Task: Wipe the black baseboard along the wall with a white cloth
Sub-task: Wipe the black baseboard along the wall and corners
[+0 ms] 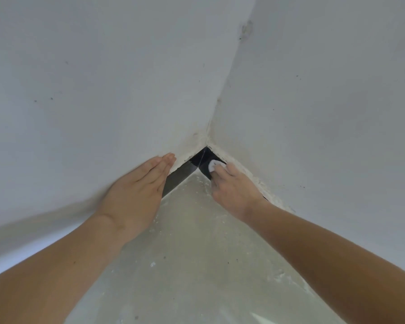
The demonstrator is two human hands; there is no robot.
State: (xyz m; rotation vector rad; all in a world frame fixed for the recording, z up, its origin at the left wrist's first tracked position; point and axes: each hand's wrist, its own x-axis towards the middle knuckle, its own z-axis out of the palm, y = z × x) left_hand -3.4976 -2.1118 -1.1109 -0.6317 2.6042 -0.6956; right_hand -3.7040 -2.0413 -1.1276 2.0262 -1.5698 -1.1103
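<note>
Inspection was made at an inside corner where two white walls (103, 90) met. The black baseboard (180, 175) ran along both walls and joined at the corner. The right hand (234, 190) gripped a bunched white cloth (214, 165), pressed against the right-hand length just beside the corner. The left hand (138, 185) lay flat, fingers straight, against the left wall and held nothing. White crumbs and dust lay along the upper edge of the baseboard and on the floor (197, 253). In my judgement wiping was under way at the corner; how much baseboard remained could not be determined.
</note>
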